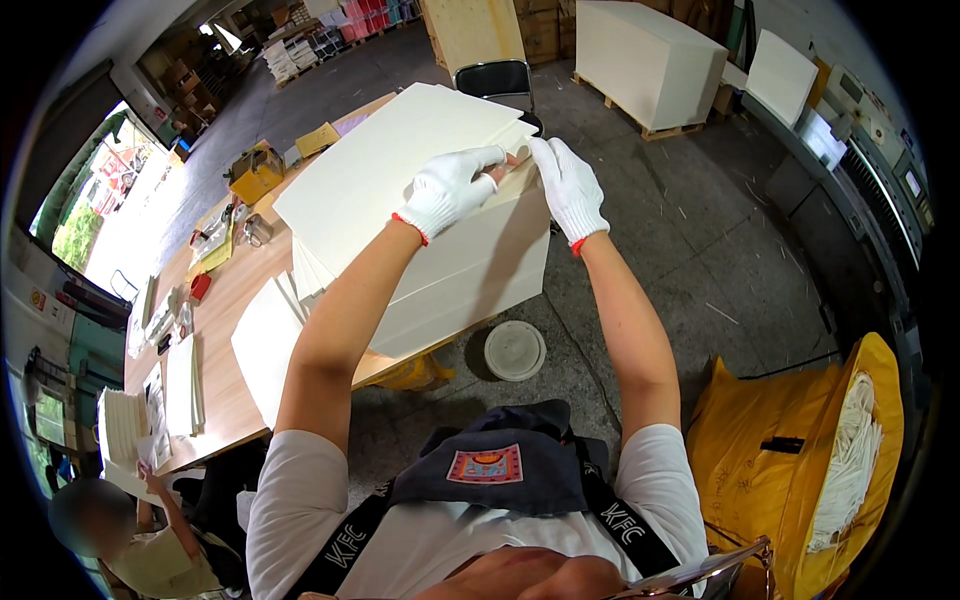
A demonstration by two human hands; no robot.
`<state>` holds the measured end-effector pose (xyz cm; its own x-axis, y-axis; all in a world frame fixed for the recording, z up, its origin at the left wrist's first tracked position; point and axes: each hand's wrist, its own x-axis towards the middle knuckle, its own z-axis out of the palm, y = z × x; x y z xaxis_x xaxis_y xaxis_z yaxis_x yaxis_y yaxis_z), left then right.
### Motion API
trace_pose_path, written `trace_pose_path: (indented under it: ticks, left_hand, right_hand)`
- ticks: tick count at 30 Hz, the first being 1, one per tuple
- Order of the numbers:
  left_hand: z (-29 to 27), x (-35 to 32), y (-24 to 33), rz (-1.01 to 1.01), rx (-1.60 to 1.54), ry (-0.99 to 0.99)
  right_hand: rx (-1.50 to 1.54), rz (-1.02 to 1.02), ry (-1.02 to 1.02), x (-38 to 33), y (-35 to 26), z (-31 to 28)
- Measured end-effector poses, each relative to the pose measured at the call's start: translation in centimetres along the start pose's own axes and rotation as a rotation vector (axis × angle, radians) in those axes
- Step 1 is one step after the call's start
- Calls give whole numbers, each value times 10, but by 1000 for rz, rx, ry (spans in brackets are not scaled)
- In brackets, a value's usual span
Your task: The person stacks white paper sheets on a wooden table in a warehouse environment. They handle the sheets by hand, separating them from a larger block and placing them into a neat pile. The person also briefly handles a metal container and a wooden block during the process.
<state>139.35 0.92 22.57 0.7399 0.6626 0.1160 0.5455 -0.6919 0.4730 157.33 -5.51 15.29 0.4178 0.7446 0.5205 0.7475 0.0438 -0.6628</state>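
Large white sheets (pixel 400 165) of paper or card are stacked on a wooden table (pixel 228 350), several of them fanned askew at the near left. Both my hands wear white knit gloves with red cuffs. At the stack's right corner, my left hand (pixel 452 190) pinches the sheet edges; its bare thumb and fingertip stick out of the glove. Close beside it, my right hand (pixel 570 188) grips the same corner from the right, fingers pressed together and thumb mostly hidden. A small curled bit of sheet shows between the hands.
A round pale lid or bucket (pixel 515 351) stands on the floor below the table edge. A yellow sack (pixel 770 440) of white strips sits at right. Beyond are a black chair (pixel 494 80), a white pallet stack (pixel 650 60) and a machine (pixel 870 170). Another person (pixel 165 555) works at lower left.
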Motion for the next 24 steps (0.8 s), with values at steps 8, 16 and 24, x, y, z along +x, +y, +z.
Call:
trace_pose_path:
  ticks: [8, 16, 24]
  left_hand:
    - [9, 2, -11, 85, -17, 91]
    - [7, 0, -8, 76, -24, 82]
    - [12, 5, -16, 206, 41, 116]
  right_hand:
    - [-26, -55, 16, -2, -1, 0]
    - [13, 39, -13, -2, -6, -3]
    - [26, 23, 20, -1, 6, 7]
